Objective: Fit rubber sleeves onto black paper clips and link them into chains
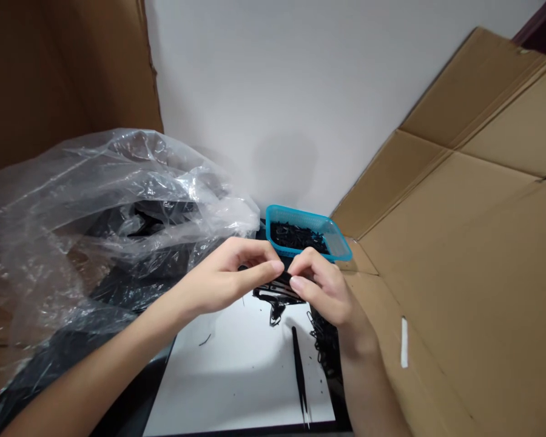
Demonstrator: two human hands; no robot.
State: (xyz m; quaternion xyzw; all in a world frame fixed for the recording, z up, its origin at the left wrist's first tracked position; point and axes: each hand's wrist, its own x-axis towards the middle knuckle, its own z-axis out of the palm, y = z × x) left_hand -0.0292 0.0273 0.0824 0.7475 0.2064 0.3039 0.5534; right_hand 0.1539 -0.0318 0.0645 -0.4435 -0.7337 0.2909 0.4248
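My left hand [243, 267] and my right hand [321, 282] meet above the far end of a white sheet [236, 370]. Each pinches thumb against fingers on a small black part [284, 278]; its exact kind is too small and too covered to tell. Just below the fingertips show a black slatted frame [277, 292] and a loose tangle of thin black pieces [276, 312]. Black tweezers [299, 370] with pale tips lie on the sheet, points toward me. Beside my right wrist is a heap of black loop-shaped pieces [325, 340].
Behind my hands, a blue plastic basket [341, 243] holds many small black pieces. Crumpled clear plastic bags [118, 182] with dark contents spread over the left. Cardboard [473, 255] rises on the right, more cardboard [73, 67] on the left, with a pale wall [309, 91] behind.
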